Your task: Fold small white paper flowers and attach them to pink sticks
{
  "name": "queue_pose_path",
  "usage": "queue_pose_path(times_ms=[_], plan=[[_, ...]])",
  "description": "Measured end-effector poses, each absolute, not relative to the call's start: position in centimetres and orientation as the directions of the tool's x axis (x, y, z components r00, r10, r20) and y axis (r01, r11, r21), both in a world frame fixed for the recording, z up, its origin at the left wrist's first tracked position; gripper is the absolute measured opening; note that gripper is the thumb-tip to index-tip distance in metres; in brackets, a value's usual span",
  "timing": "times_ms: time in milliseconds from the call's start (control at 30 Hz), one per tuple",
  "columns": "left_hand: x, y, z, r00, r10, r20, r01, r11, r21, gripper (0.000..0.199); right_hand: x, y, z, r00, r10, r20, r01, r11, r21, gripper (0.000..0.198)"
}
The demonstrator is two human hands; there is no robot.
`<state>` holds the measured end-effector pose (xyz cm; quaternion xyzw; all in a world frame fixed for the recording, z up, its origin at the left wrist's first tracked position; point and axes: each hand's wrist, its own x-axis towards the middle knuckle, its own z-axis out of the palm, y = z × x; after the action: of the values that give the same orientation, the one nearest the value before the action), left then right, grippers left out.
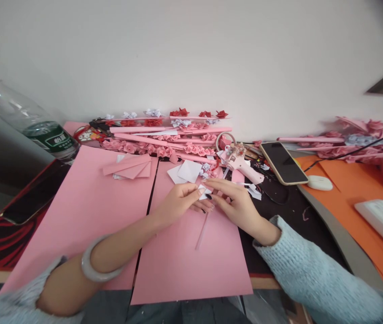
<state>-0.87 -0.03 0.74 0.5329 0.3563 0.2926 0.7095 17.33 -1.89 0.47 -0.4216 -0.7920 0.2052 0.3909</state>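
Observation:
A small piece of folded white paper [203, 191] is held up between both hands, over the right-hand pink sheet [191, 265]. My left hand [185, 198] pinches its left side between thumb and fingers. From the right, my right hand [233, 200] grips the same paper with its fingertips, thumb below and index finger above. A thin translucent stick [201, 234] lies on the pink sheet under the hands. Just beyond them are white paper squares [185, 171] and a pink glue gun [243, 167].
Pink paper flower stems [164, 139] are piled along the wall. Folded pink papers [129, 167] lie on the left pink sheet [86, 216]. A plastic bottle [48, 130] stands at left. Rightward are a phone [284, 163], a white case [320, 182] and orange paper [349, 198].

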Motion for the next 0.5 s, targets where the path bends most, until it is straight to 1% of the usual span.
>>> queue_pose_path(times_ms=[133, 500], plan=[[-0.86, 0.03, 0.64, 0.577, 0.796, -0.184, -0.039, 0.252, 0.967, 0.030, 17.31, -1.85, 0.47, -0.367, 0.813, 0.452, 0.495, 0.583, -0.644, 0.035], [-0.88, 0.23, 0.13, 0.582, 0.786, -0.208, -0.060, 0.297, 0.953, 0.027, 17.46, -1.92, 0.56, -0.354, 0.815, 0.460, 0.518, 0.580, -0.629, 0.038]])
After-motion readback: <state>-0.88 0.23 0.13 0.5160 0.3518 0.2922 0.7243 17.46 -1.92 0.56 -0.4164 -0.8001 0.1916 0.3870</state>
